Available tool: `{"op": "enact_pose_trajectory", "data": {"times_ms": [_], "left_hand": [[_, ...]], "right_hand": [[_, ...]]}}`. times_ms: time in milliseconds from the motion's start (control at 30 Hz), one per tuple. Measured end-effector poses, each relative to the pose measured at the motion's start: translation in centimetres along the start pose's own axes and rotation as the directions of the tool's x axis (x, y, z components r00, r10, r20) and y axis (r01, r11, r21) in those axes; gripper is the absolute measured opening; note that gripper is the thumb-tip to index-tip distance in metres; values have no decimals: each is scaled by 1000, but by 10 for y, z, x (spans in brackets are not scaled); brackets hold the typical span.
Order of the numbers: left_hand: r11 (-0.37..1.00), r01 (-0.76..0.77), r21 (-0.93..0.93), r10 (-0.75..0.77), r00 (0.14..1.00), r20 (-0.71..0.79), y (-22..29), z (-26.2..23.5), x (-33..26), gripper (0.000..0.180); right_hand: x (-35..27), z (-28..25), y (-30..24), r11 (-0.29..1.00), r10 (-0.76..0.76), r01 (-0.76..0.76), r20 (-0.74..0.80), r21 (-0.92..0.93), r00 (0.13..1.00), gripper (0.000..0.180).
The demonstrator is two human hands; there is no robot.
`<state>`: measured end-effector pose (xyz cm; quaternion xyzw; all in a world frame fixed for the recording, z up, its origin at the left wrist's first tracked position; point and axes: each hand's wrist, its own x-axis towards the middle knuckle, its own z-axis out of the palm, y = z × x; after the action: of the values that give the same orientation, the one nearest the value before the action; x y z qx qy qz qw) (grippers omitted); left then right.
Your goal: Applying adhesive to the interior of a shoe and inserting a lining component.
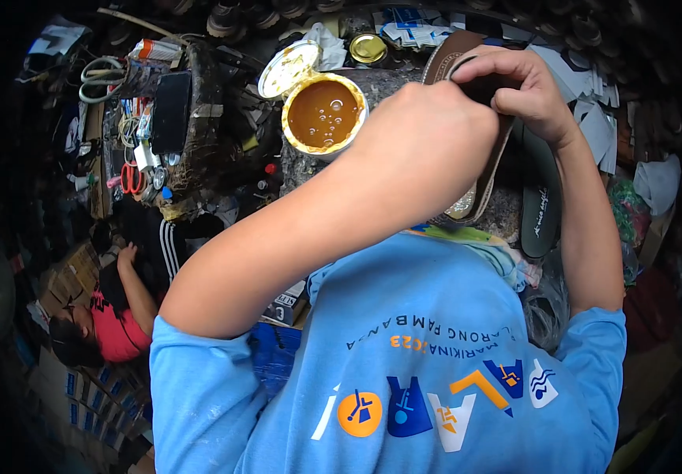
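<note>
A brown sandal with a stitched rim lies slanted before me, its middle covered by my hands. My left hand is closed in a fist over it; its fingertips are hidden. Beside it, my right hand curls thumb and forefinger round a dark strap of the sandal. A dark green sole lies to the right, under my right wrist. Left of my hands stands a tin of amber glue-like liquid with bubbles on top, its lid bent back.
A smaller closed tin stands behind the big one. On the left, a cluttered stand holds a phone, red-handled scissors and cables. White scraps lie at the right. Another person in a red shirt is at the lower left.
</note>
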<state>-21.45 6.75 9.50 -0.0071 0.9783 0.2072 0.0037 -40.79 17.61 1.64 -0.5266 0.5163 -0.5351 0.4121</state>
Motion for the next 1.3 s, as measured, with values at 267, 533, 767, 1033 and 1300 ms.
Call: {"op": "enact_pose_trajectory", "data": {"times_ms": [267,533,767,1033,1300], "left_hand": [[999,12,48,-19,988,153,29,5,-5,9],[878,147,456,-144,989,-41,11,55,23,15],[850,112,515,-64,992,-109,4,62,30,6],[963,24,270,-68,985,158,33,-4,6,14],[835,-188,517,-11,934,356,37,-3,15,34]], "right_hand": [[0,1,4,997,-6,4,-31,-73,999,49],[7,1,7,998,-24,23,21,54,999,49],[7,-1,20,993,-97,97,-10,71,995,48],[4,-2,19,998,-55,56,-19,36,998,47],[6,4,12,997,-42,42,-6,70,999,48]]}}
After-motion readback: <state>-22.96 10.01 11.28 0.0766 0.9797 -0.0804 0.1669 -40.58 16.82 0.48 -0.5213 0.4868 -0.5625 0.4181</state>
